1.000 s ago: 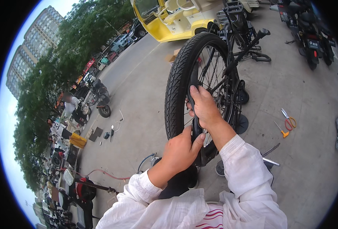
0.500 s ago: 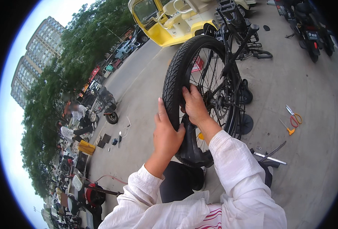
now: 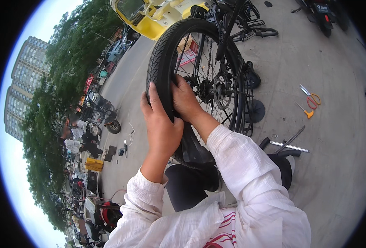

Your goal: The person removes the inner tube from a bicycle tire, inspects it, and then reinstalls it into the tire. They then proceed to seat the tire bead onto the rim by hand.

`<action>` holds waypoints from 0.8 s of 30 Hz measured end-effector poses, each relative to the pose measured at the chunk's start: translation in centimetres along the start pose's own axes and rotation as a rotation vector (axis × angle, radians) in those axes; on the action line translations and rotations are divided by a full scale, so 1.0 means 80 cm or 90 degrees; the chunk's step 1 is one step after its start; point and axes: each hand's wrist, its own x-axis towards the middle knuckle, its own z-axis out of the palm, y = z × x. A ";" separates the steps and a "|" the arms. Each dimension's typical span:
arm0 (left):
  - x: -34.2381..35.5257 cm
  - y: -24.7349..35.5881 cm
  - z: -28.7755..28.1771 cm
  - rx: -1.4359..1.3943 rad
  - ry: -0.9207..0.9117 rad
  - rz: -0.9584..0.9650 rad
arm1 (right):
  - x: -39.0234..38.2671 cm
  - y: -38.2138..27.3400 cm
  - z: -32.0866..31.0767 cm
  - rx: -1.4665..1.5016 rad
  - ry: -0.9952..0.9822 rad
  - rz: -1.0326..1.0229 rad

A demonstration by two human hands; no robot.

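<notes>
I grip the black treaded tire [image 3: 162, 53] of an upturned bicycle with both hands. Outside it, on its left, my left hand [image 3: 161, 126] has its fingers over the tread and its thumb bent toward the rim. My right hand [image 3: 186, 99] reaches in beside the spokes and holds the tire's inner side, fingertips hidden behind it. Loose-looking black rubber [image 3: 194, 149] sags at the wheel's lower part, below my hands; I cannot tell if it is tube or tire. The brake disc [image 3: 219, 94] sits at the hub, right of my right hand.
Scissors [image 3: 312, 99], an orange-handled driver [image 3: 309, 113] and a metal bar [image 3: 288, 145] lie on the pavement [image 3: 331, 173] at right. A cardboard box [image 3: 188, 53] is behind the wheel, a yellow vehicle [image 3: 145, 25] beyond, scooters [image 3: 323, 16] top right, people [image 3: 73, 144] among parked bikes at left.
My left hand has moved from the lower inner side up around the outside of the tire. My right hand still grips beside it. The wheel now appears higher and further left.
</notes>
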 end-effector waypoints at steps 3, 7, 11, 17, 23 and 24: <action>-0.001 0.000 -0.005 -0.038 -0.016 -0.004 | 0.005 -0.003 0.005 -0.056 0.020 -0.028; -0.001 0.000 -0.007 -0.054 -0.016 0.011 | 0.009 -0.010 0.002 -0.128 0.024 -0.040; 0.002 -0.010 -0.003 -0.034 -0.007 0.053 | 0.016 -0.013 -0.012 -0.235 0.008 -0.016; 0.006 -0.013 -0.006 -0.061 -0.029 0.027 | 0.005 -0.004 0.000 -0.384 0.075 -0.194; 0.010 -0.007 -0.009 -0.075 -0.026 0.031 | 0.011 0.002 -0.002 -0.433 0.058 -0.212; 0.011 -0.006 -0.007 -0.081 -0.023 0.031 | 0.013 0.006 -0.003 -0.420 0.075 -0.218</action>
